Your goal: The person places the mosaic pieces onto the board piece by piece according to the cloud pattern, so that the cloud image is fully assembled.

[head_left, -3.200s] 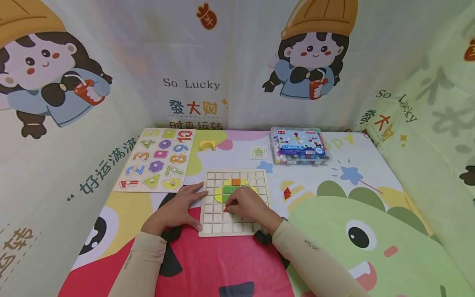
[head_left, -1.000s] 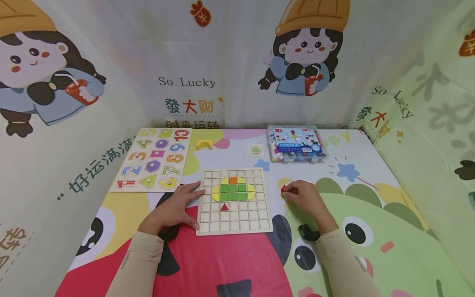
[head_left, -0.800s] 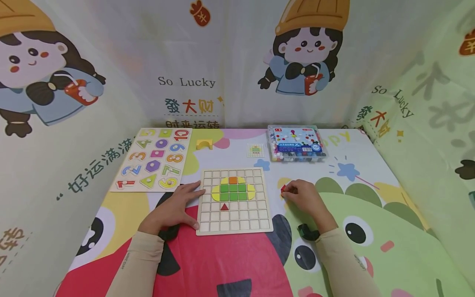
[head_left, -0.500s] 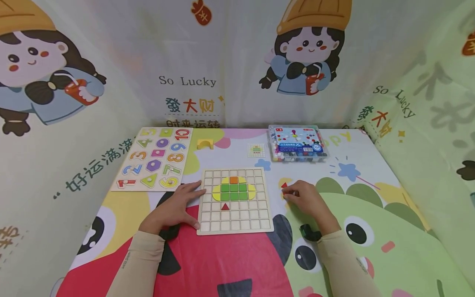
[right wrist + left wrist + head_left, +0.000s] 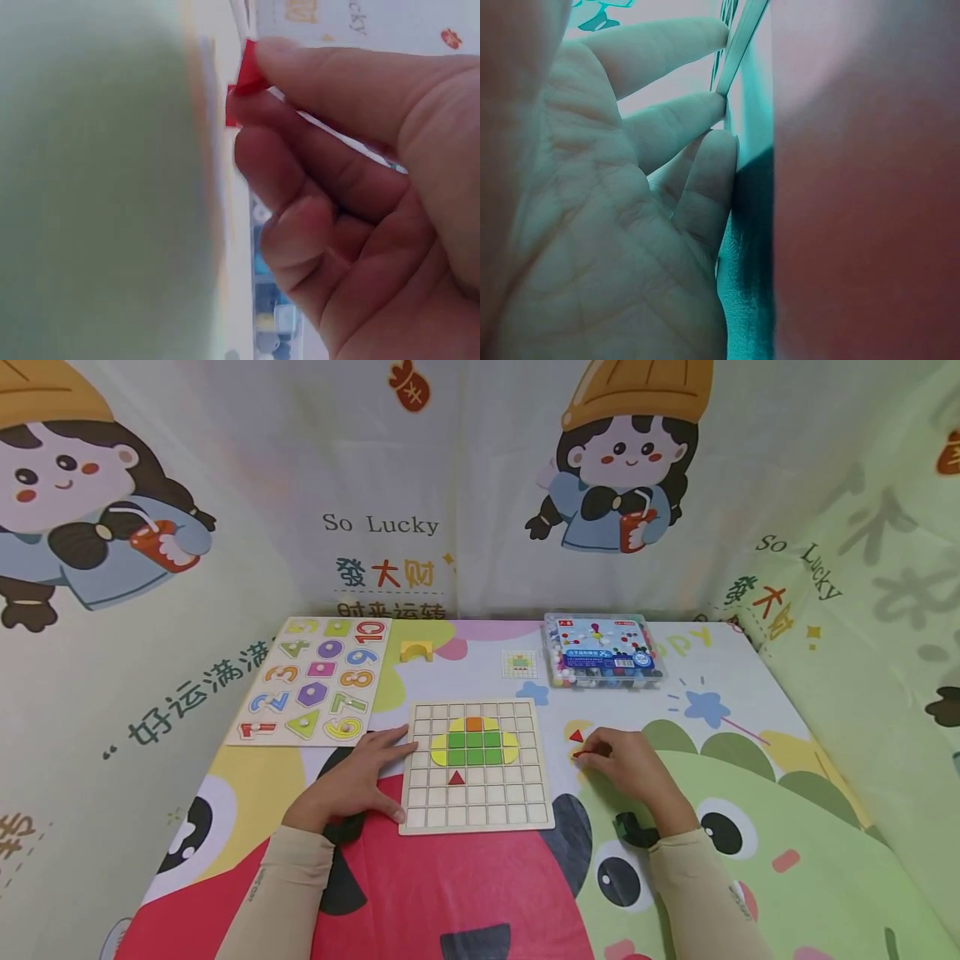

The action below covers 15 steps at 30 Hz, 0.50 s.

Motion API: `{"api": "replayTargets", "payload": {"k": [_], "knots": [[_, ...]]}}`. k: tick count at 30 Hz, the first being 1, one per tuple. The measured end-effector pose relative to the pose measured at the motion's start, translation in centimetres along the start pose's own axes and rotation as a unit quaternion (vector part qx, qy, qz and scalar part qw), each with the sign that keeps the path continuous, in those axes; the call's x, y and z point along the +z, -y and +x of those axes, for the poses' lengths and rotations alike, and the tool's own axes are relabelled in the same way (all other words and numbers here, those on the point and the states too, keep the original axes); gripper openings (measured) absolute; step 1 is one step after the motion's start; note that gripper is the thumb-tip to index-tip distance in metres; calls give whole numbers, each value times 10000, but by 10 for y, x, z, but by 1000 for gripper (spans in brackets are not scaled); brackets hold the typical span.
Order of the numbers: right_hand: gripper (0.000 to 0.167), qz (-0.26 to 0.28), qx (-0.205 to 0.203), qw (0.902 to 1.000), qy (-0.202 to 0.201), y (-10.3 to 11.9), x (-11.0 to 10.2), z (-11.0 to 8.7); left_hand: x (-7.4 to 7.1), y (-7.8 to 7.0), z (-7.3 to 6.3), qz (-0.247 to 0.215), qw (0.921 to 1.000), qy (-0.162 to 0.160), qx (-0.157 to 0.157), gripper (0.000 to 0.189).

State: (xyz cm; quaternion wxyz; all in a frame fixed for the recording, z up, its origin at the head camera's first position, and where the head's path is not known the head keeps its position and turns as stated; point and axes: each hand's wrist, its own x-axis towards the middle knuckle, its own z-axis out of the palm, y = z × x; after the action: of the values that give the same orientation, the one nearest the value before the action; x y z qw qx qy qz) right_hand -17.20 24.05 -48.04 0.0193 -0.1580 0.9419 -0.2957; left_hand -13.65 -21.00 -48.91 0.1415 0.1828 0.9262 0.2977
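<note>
A wooden grid board (image 5: 480, 817) lies in the middle of the head view. On it, green squares (image 5: 475, 748), yellow rounded pieces (image 5: 439, 749) and an orange square (image 5: 474, 724) form a block, with one red triangle (image 5: 457, 778) below. My left hand (image 5: 348, 785) steadies the board's left edge, fingers spread. To the right of the board, my right hand (image 5: 630, 768) pinches a red triangle tile (image 5: 251, 71) between thumb and index finger, low over the tablecloth. Just beyond its fingertips lies another red triangle (image 5: 576, 736).
A number puzzle board (image 5: 311, 681) sits at the back left, beside a yellow arch block (image 5: 416, 651). Farther back are a small pattern card (image 5: 519, 664) and a clear plastic box (image 5: 604, 652) of coloured parts. Printed curtains stand behind and at both sides.
My right hand set a red triangle on the board, then moved right to the two red pieces. It now pinches one, drawn slightly apart from the other. The left hand stays at the board.
</note>
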Motion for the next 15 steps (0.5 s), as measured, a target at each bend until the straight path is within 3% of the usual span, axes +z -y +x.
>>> {"api": "replayTargets", "payload": {"k": [7,15], "knots": [[7,428,-467,9977,-231,15,1,3,0,0,-1,-107,9999,17,-60,112],[12,720,-686,9948,234,42,10,10,0,1,0,-114,9999,-1,-102,111]]}}
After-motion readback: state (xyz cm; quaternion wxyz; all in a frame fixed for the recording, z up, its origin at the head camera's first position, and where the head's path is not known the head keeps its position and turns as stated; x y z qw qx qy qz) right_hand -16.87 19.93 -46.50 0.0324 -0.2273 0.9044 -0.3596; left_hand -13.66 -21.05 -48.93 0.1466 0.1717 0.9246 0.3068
